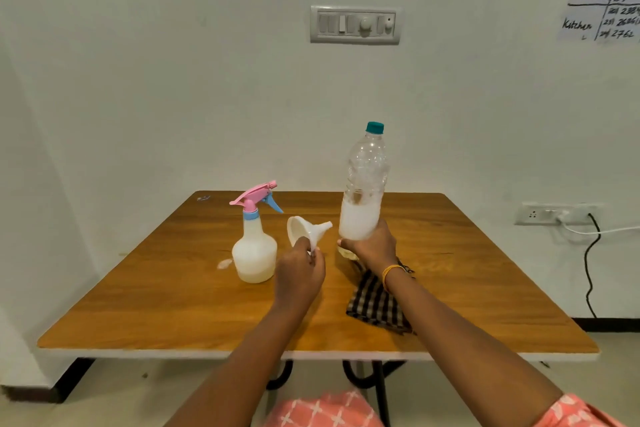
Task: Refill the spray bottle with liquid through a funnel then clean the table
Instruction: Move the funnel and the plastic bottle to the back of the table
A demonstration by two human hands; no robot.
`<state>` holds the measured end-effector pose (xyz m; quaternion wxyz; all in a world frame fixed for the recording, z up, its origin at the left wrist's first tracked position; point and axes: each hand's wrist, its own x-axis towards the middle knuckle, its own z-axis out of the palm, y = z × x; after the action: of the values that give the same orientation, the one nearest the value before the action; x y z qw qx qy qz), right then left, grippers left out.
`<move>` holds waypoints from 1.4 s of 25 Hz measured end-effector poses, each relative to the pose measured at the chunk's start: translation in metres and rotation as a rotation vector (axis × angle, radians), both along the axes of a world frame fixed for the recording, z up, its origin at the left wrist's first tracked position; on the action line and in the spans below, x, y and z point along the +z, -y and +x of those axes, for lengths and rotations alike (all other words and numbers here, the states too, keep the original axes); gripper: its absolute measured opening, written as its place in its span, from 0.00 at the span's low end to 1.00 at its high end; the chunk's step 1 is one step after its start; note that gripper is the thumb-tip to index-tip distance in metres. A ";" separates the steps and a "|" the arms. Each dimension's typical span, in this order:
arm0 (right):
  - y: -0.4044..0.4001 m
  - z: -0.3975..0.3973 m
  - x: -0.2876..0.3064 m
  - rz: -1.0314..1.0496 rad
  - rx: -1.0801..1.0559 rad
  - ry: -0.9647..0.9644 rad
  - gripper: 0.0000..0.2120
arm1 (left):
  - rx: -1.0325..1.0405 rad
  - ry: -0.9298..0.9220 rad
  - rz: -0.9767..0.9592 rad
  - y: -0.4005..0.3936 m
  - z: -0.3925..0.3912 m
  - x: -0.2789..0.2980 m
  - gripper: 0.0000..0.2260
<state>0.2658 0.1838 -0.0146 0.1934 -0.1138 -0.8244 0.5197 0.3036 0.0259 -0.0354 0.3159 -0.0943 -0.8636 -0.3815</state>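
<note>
Currently left hand (pixel 300 265) pinching white plastic funnel (pixel 306 229), spout pointing right toward clear teal-capped bottle (pixel 363 184), upright, gripped by right hand (pixel 372 246), right of pink-blue spray bottle (pixel 254 239).

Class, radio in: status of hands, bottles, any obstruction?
Left hand holds funnel. Right hand grips capped refill bottle. Spray bottle still has its trigger top on.
</note>
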 end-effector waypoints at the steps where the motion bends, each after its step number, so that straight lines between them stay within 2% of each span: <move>1: -0.007 -0.008 0.000 0.000 -0.004 0.002 0.42 | 0.007 0.036 -0.002 -0.011 -0.018 0.004 0.09; 8: -0.053 -0.135 -0.016 0.032 -0.032 0.042 0.40 | 0.091 0.249 0.101 -0.069 -0.183 -0.010 0.12; 12: -0.071 -0.225 -0.027 0.079 -0.030 0.021 0.38 | 0.142 0.272 0.135 -0.083 -0.280 -0.026 0.10; 18: -0.092 -0.315 -0.039 0.111 -0.034 -0.020 0.38 | 0.294 0.300 0.095 -0.092 -0.356 -0.045 0.09; 21: -0.098 -0.323 -0.043 0.088 -0.034 -0.009 0.37 | 0.339 0.340 0.030 -0.095 -0.363 -0.050 0.11; 24: -0.100 -0.312 -0.049 0.084 -0.011 0.061 0.41 | 0.302 0.430 0.036 -0.101 -0.357 -0.044 0.20; 26: -0.096 -0.289 -0.047 0.118 -0.030 0.144 0.40 | 0.240 0.468 0.087 -0.100 -0.337 -0.039 0.25; 30: -0.077 -0.220 -0.034 0.108 -0.011 0.247 0.32 | 0.082 0.492 0.102 -0.094 -0.269 -0.028 0.24; 33: -0.053 -0.159 -0.017 0.035 0.065 0.206 0.30 | -0.015 0.497 0.091 -0.077 -0.206 -0.015 0.23; 35: -0.036 -0.121 -0.006 0.008 0.098 0.147 0.27 | -0.085 0.491 0.102 -0.061 -0.164 -0.006 0.19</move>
<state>0.1446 0.2193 -0.0210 0.1070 -0.1105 -0.8429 0.5155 0.1394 0.0865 -0.0416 0.0848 -0.0192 -0.8893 -0.4490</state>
